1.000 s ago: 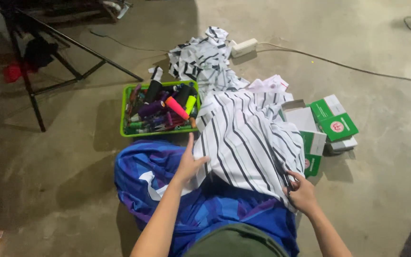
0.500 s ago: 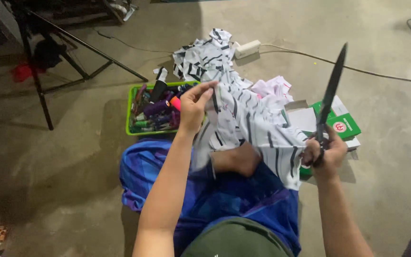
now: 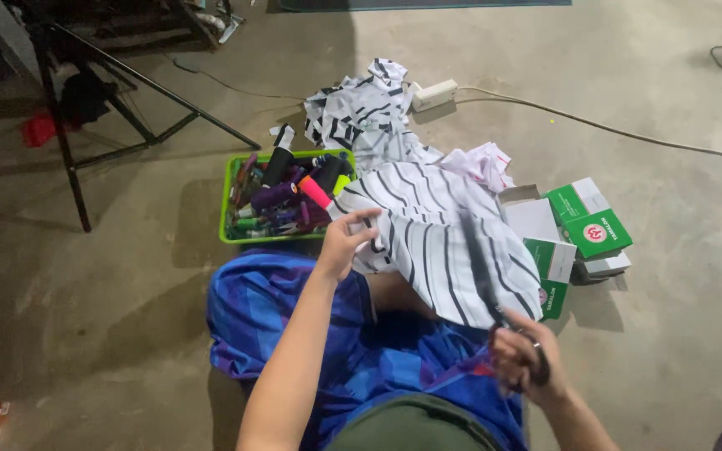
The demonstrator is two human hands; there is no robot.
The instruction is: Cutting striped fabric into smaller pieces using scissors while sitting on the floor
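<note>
The left hand (image 3: pixel 346 242) is raised on a long forearm that runs up from the lower edge, its fingers (image 3: pixel 364 220) curled and pinching the near edge of the striped cloth (image 3: pixel 436 238), lifting it off the lap. Just left of and beyond those fingers sits a green basket (image 3: pixel 229 200) packed with thread cones and spools in black, purple, pink and yellow. The cloth is white with thin dark stripes, creased and draped, hanging from the pinch toward the right hand; beneath it lies blue fabric (image 3: pixel 277 309) spread on the floor. The right hand (image 3: pixel 521 357) is low, fist closed, its fingers (image 3: pixel 507 363) wrapped through the handles of the scissors (image 3: pixel 482 276), whose dark blades point up and away, blurred, lying across the cloth's lower right part. Beyond and right of these fingers stand green-and-white boxes (image 3: pixel 586 221) on the floor.
</note>
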